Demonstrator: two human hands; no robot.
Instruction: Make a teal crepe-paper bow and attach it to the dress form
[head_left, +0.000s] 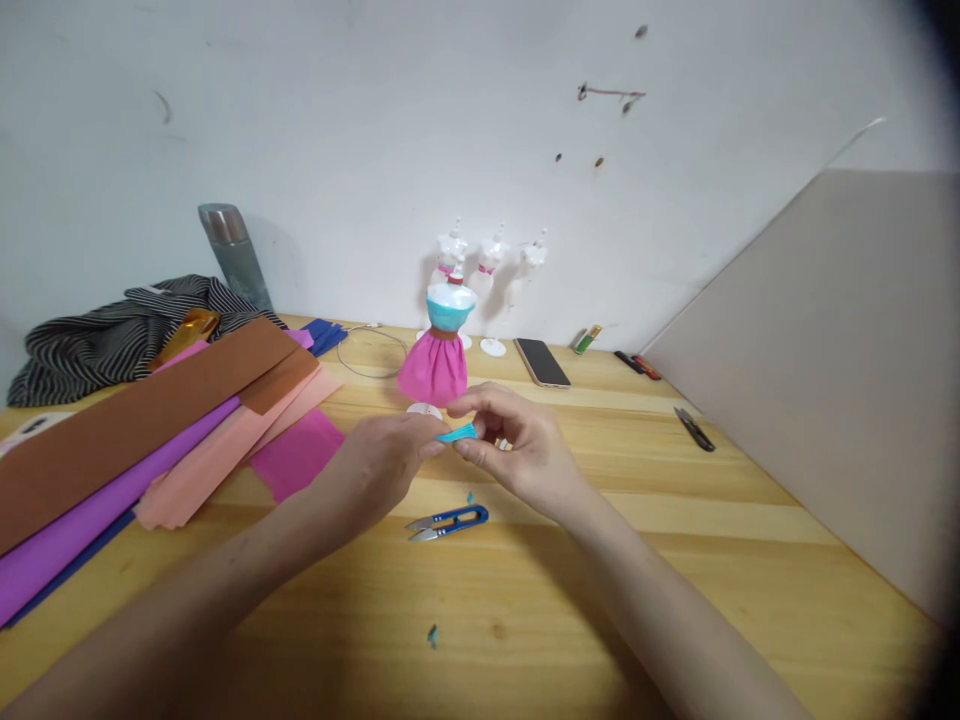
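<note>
A small gathered piece of turquoise crepe paper point(459, 434) is held above the table. My left hand point(382, 455) pinches its left end between thumb and fingers. At the fanned right end is my right hand point(525, 445), with its thumb and a curled finger around the edge and its index finger arched above. Just behind the hands stands a mini dress form point(452, 297) with a turquoise top, a brown waistband and a pink skirt point(435, 368). Blue thread snips point(450, 521) lie on the table below my hands, near tiny turquoise scraps point(433, 635).
At left are brown crepe paper point(150, 420) and other coloured sheets, striped cloth point(97, 335) and a bottle point(235, 255). White dress forms point(491, 262) stand by the wall. Rightward lie a phone point(542, 362), a green-labelled item point(588, 339) and dark snips point(694, 430).
</note>
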